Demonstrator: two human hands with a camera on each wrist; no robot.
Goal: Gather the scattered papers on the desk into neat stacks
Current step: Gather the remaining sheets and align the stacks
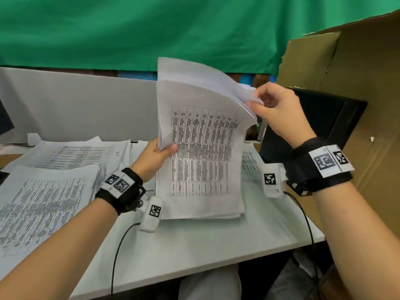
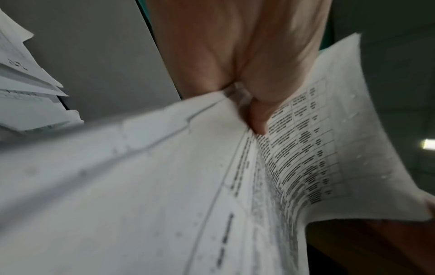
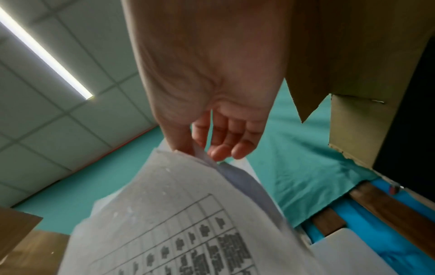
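Sheaf of papers (image 1: 201, 148) upright, lower edge on desk (image 1: 194, 241). Left hand (image 1: 154, 156) pinching left edge; right hand (image 1: 279, 111) pinching top right corner. Light, floppy, slippery; best gripped at opposite edges. 2 piles (image 1: 45, 202) left.

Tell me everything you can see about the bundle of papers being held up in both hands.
The bundle of papers is several white sheets, thin and flexible-looking, printed with a black ruled table of dense text. It stands roughly upright, its bottom edge on the white desk, its top curling over to the right. The left hand grips its left edge, thumb on the front. The right hand pinches the top right corner, where the sheets fan apart. More printed pages lie on the desk to its left.
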